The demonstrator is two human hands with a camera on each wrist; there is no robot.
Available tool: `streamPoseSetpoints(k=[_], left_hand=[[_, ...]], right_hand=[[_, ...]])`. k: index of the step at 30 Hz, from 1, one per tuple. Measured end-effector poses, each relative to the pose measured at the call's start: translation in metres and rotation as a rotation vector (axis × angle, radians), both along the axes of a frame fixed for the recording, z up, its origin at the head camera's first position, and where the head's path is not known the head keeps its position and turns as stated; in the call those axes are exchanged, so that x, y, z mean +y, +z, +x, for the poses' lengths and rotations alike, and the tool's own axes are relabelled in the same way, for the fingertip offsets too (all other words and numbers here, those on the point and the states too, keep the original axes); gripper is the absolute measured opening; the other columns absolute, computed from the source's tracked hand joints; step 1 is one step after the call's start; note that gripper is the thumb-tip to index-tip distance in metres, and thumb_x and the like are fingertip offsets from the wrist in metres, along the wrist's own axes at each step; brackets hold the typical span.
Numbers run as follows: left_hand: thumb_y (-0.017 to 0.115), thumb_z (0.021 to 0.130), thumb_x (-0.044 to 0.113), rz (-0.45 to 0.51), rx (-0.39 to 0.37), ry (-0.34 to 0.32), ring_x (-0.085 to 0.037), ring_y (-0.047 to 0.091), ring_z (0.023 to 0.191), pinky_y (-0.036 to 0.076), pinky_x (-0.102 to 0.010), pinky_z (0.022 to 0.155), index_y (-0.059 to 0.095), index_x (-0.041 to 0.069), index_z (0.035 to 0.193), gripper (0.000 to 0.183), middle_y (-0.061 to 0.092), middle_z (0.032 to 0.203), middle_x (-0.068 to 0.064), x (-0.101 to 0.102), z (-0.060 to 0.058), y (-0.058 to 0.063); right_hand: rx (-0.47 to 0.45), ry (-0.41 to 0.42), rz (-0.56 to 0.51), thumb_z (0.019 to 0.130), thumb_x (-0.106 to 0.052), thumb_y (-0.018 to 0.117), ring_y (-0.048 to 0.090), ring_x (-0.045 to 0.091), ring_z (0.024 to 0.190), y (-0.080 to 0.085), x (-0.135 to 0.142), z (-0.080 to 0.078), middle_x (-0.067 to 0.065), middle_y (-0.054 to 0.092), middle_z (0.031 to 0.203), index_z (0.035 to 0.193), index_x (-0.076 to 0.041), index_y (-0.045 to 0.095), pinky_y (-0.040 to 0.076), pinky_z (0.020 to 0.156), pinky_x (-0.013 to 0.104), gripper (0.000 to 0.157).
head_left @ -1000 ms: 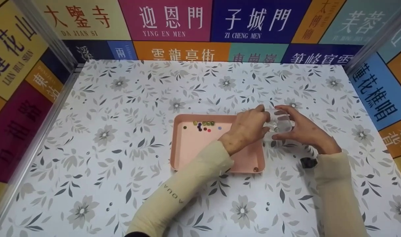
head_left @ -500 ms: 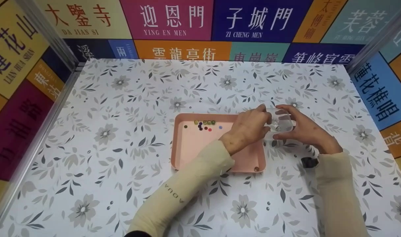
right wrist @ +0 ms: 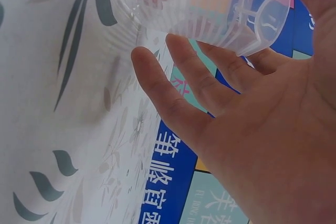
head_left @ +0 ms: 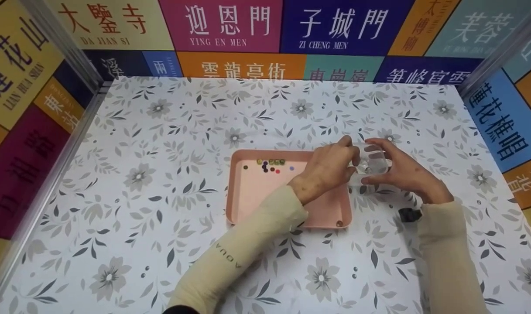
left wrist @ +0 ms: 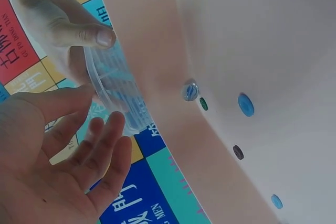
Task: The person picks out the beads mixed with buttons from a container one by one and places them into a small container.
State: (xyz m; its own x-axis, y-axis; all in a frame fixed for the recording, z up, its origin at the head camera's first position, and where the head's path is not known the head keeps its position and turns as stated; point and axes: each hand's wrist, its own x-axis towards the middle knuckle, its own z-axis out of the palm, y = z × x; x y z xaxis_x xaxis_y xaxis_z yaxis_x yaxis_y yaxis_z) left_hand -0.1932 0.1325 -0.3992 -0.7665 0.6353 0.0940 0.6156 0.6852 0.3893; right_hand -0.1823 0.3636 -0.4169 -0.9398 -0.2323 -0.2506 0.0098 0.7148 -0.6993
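Note:
A clear plastic box (head_left: pixel 373 163), also visible as a ribbed clear box (right wrist: pixel 210 9) in the right wrist view, is just right of a pink tray (head_left: pixel 248 200). My right hand (head_left: pixel 405 170) holds it from the right, thumb on one side and fingers on the other. From the left, my left hand (head_left: pixel 328 168) reaches across the tray and grips the box's near side; in the left wrist view its thumb and fingertips (left wrist: pixel 118 121) bend round the edge. A small shiny thing shows through the box, too blurred to identify. The left hand hides part of the box.
Inside the tray lie several greenish marbles (head_left: pixel 276 162) in a row, dark round pieces, a red piece (head_left: pixel 277 171) and a blue disc (head_left: pixel 291 168). A brownish marble (head_left: pixel 339 223) sits in its front right corner. Flower-patterned cloth covers the table; printed panels (head_left: pixel 230 26) stand behind.
Both hands and the box stay nearly in place; the slight shift of the whole scene fits a small head movement. The pieces in the tray lie as before.

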Motion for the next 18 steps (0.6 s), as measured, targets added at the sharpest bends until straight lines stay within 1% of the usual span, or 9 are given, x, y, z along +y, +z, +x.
streamPoseSetpoints(k=[3, 6, 10, 13, 18], left_hand=[[0.069, 0.099, 0.024, 0.014, -0.008, -0.004, -0.016, 0.070, 0.096, 0.057, -0.029, 0.082, 0.072, 0.018, 0.115, 0.017, 0.063, 0.119, 0.002, -0.0022, 0.0001, -0.0008], [0.069, 0.099, 0.026, 0.013, -0.005, -0.014, -0.015, 0.068, 0.091, 0.056, -0.029, 0.079, 0.071, 0.018, 0.108, 0.012, 0.066, 0.111, 0.003, -0.0042, -0.0001, -0.0002], [0.068, 0.100, 0.029, -0.003, 0.003, -0.032, -0.013, 0.067, 0.086, 0.055, -0.030, 0.076, 0.071, 0.017, 0.100, 0.012, 0.070, 0.100, 0.004, -0.0064, -0.0005, -0.0006], [0.068, 0.100, 0.030, -0.020, -0.007, -0.044, -0.012, 0.067, 0.085, 0.055, -0.029, 0.075, 0.073, 0.018, 0.099, 0.013, 0.072, 0.098, 0.005, -0.0073, -0.0009, -0.0027], [0.069, 0.099, 0.037, -0.059, -0.050, -0.068, -0.010, 0.066, 0.083, 0.052, -0.027, 0.072, 0.075, 0.020, 0.099, 0.018, 0.074, 0.097, 0.007, -0.0082, -0.0010, -0.0047]], right_hand=[[-0.003, 0.003, -0.009, 0.079, -0.034, 0.092, 0.030, 0.050, 0.153, -0.0012, 0.0000, -0.0001, 0.018, 0.036, 0.166, 0.164, -0.020, 0.026, 0.030, 0.117, 0.071, 0.108], [0.004, 0.009, -0.016, 0.080, -0.028, 0.091, 0.032, 0.050, 0.152, -0.0025, 0.0006, -0.0008, 0.020, 0.037, 0.165, 0.164, -0.019, 0.025, 0.034, 0.116, 0.070, 0.107], [0.018, 0.020, -0.022, 0.081, -0.023, 0.090, 0.034, 0.050, 0.151, -0.0034, 0.0014, -0.0013, 0.022, 0.039, 0.162, 0.164, -0.018, 0.026, 0.036, 0.114, 0.068, 0.105], [0.029, 0.026, -0.030, 0.082, -0.022, 0.090, 0.034, 0.050, 0.150, -0.0040, 0.0014, -0.0007, 0.023, 0.040, 0.161, 0.164, -0.017, 0.026, 0.036, 0.114, 0.068, 0.104], [0.043, 0.033, -0.032, 0.081, -0.023, 0.090, 0.034, 0.052, 0.149, -0.0050, 0.0014, 0.0008, 0.024, 0.041, 0.160, 0.164, -0.016, 0.026, 0.036, 0.113, 0.068, 0.105]])
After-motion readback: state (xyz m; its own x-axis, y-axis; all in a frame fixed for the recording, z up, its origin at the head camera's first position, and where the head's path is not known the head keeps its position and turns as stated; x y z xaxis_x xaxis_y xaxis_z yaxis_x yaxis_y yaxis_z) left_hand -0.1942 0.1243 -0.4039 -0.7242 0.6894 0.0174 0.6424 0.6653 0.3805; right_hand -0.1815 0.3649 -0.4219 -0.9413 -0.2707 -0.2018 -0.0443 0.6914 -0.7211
